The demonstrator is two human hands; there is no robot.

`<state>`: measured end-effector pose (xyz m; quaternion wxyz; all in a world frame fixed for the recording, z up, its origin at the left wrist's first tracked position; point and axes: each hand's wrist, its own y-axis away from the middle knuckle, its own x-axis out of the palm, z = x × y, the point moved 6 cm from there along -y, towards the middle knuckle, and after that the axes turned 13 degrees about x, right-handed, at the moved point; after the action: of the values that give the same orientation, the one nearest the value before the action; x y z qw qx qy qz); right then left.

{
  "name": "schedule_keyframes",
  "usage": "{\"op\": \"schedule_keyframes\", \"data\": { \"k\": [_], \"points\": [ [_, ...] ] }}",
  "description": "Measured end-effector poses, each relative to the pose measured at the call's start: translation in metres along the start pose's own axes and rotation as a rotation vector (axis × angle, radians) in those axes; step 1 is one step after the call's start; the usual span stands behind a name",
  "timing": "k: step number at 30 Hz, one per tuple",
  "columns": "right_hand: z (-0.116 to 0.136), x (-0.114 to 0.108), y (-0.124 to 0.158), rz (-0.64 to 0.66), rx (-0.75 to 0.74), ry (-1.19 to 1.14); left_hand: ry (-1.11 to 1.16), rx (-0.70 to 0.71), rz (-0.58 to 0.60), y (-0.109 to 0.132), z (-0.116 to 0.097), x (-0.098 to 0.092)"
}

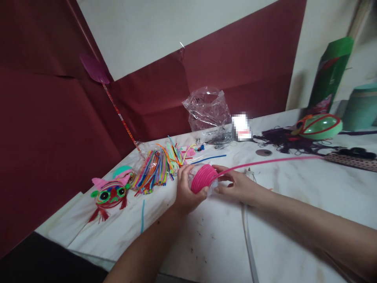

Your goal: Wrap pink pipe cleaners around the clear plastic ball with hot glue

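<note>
A round bundle wound with pink cord (pixel 203 179) is held above the white marbled table, with clear plastic showing round it. My left hand (pixel 187 190) wraps round its left side, thumb along the lower front. At its right side is my right hand (pixel 232 184), thumb and fingers bent against the bundle beside the cord. A long loose pink strand (pixel 271 161) runs from the bundle over my right hand to the right.
Colourful pipe cleaners (pixel 153 171) and a decorated face ornament (pixel 111 194) lie left on the table (pixel 218 243). Behind stands a clear plastic bag (pixel 207 108). Dark purple threads (pixel 275 139), a green balloon-like object (pixel 322 126) and a green container (pixel 330 76) are at right.
</note>
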<state>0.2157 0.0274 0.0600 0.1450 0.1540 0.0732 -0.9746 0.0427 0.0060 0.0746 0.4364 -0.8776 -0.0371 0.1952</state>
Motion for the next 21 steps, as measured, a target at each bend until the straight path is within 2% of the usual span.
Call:
{"op": "schedule_keyframes", "data": {
  "k": [9, 14, 21],
  "points": [
    [-0.005, 0.004, 0.0, 0.031, -0.003, 0.014, 0.046, -0.024, -0.041, -0.001, 0.001, -0.002],
    [-0.008, 0.005, 0.001, -0.041, 0.029, 0.066, 0.145, -0.162, -0.082, 0.004, 0.01, 0.002],
    [-0.009, 0.005, 0.002, -0.063, 0.074, 0.082, 0.337, -0.358, -0.095, 0.01, 0.024, 0.012]
  ]
}}
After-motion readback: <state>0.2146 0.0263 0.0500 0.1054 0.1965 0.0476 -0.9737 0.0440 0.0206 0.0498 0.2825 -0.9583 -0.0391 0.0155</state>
